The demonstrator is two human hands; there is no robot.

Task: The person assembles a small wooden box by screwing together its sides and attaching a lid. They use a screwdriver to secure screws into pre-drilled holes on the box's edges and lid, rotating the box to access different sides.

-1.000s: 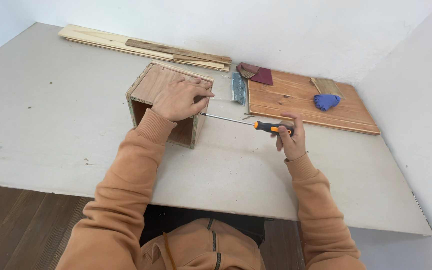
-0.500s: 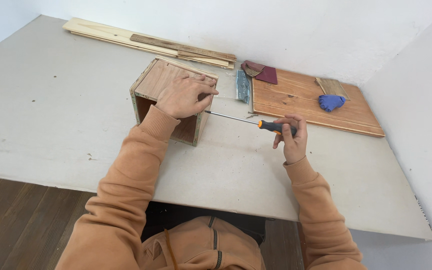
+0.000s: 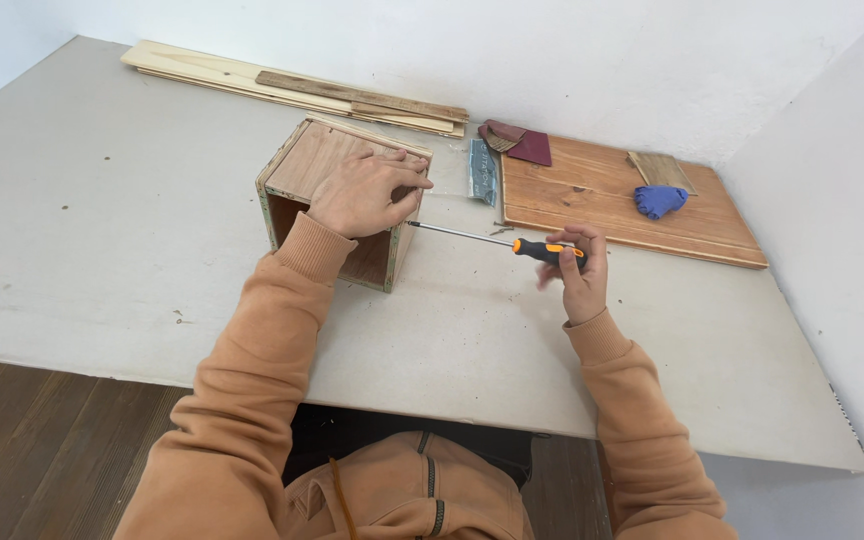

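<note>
An open-fronted box (image 3: 337,200) of reddish plywood, square in section with pale raw edges, is set on a matt grey-white table (image 3: 102,230), left of its middle. The left hand (image 3: 367,192) is laid flat over the box's top, fingers spread and curled over the right edge, nothing enclosed in it. A screwdriver (image 3: 502,241) with a thin steel shaft and a black-and-orange handle is held level by the right hand (image 3: 577,275), whose fingers are closed round the handle; the tip is placed against the box's right side. Behind the box, long pale planks (image 3: 292,90) with a darker strip on top are stacked along the wall. To the right, a smooth varnished board (image 3: 612,200) is seen, with a crumpled blue cloth (image 3: 660,200) and a small wood block (image 3: 660,170) on it. Beside the board's left end lie dark red sandpaper (image 3: 527,147) and a glossy clear packet (image 3: 482,172).
</note>
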